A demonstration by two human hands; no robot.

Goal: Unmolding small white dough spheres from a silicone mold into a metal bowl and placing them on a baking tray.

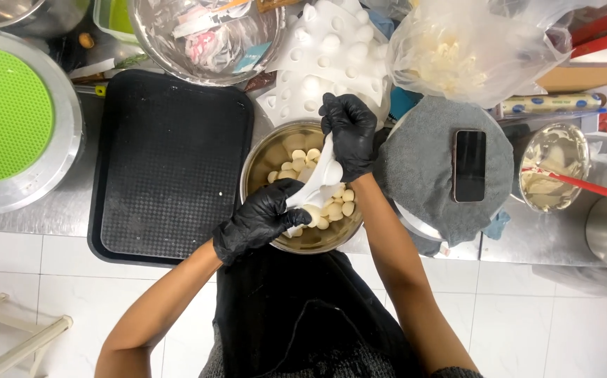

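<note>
Both of my hands wear black gloves and work over a steel bowl (258, 164) that holds several pale round pieces (338, 208). My left hand (260, 218) grips the lower end of a white flexible mould strip (319, 180). My right hand (350, 133) pinches its upper end, above the bowl's far rim. The strip bends between the two hands, just above the pieces.
A black mat tray (167, 161) lies left of the bowl. A white bumpy silicone mould (328, 52) and a large steel bowl (202, 42) sit behind. A phone (469, 165) rests on a grey cloth, right. A small pot with a red spatula (554, 168) stands further right. A green round mat (2, 115) is far left.
</note>
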